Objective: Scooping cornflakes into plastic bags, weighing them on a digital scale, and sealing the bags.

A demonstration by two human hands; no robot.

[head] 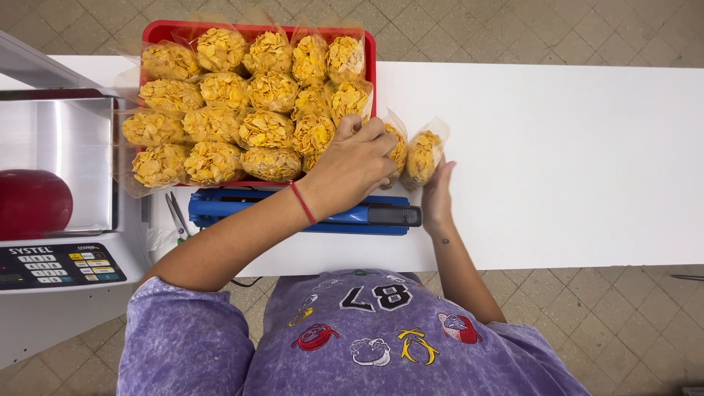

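My purple shirt (352,345) fills bottom frame; both hands grip cereal bags, left hand (356,165) one bag (397,150), right hand (438,192) another (423,155) (centre frame); squeezing could crush flakes.

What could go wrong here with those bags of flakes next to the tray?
The red tray looks packed full, so the bag under the left hand may not fit and could slide off. The bag by the right hand stands loose on the table and might tip. Pressing down could crush flakes.
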